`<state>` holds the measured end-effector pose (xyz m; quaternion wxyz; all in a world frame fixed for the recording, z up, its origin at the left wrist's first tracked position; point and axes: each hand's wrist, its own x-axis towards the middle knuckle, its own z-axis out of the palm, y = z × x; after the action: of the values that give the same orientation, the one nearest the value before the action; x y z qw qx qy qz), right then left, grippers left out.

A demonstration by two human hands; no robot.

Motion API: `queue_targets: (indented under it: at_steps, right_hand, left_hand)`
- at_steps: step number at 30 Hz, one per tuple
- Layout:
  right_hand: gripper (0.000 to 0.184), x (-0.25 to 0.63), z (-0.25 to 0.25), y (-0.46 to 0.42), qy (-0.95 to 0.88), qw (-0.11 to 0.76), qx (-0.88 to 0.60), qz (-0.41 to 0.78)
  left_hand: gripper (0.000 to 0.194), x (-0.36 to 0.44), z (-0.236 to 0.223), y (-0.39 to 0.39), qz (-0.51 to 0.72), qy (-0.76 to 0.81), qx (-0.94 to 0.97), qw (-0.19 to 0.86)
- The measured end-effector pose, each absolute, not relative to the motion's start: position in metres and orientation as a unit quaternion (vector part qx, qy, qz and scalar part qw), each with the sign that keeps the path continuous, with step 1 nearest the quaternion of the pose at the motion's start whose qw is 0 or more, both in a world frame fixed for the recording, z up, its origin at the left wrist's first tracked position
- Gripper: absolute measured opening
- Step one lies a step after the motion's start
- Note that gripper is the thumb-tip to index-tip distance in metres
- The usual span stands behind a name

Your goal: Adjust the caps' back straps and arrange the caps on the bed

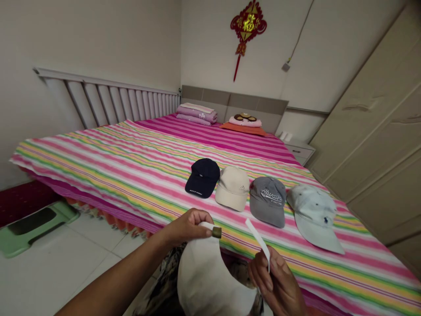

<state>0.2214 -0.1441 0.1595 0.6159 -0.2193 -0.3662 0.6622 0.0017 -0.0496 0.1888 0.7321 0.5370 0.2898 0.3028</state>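
Beside the bed's near edge: an off-white cap (210, 276) hangs below the two hands, its rear opening facing up between them.
Left hand (194, 226): fingers closed on the buckle strap (205, 225), its brassy buckle (216, 232) poking out past the thumb.
Right hand (279, 281): fingers pinching the white strap (258, 239), whose free end sticks up toward the bed, apart from the buckle.
Striped sheet (98, 162): bears four caps in a row, left to right: navy cap (204, 175), beige cap (233, 188), gray cap (268, 201) with "Always" lettering, pale cap (315, 219) with a small dark logo; all crowns up, so their insides are hidden.
Nightstand (300, 151): drawer shut, contents hidden; white items (286, 136) on top.
Wardrobe (371, 131): closed, contents hidden.
Head of the bed: folded purple bedding (197, 115) and a pink bundle (245, 122) on orange cloth (243, 128).
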Motion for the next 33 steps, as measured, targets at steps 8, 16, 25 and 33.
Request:
queue_targets:
  at_steps: [8,16,25,33]
  right_hand:
    - [0.017,0.216,0.165,-0.146,-0.355,0.611,-0.228,0.67]
    - [0.018,0.215,0.164,-0.145,-0.342,0.617,-0.226,0.672]
    - [0.012,0.214,0.159,-0.145,-0.342,0.613,-0.242,0.67]
    - [0.015,0.21,0.182,-0.143,-0.357,0.588,-0.288,0.666]
  left_hand:
    - [0.029,-0.004,0.189,-0.056,0.323,0.297,0.501,0.746]
    - [0.032,-0.002,0.191,-0.059,0.328,0.311,0.461,0.763]
    - [0.035,0.004,0.186,-0.057,0.333,0.311,0.447,0.77]
    - [0.03,0.01,0.188,-0.059,0.336,0.287,0.418,0.794]
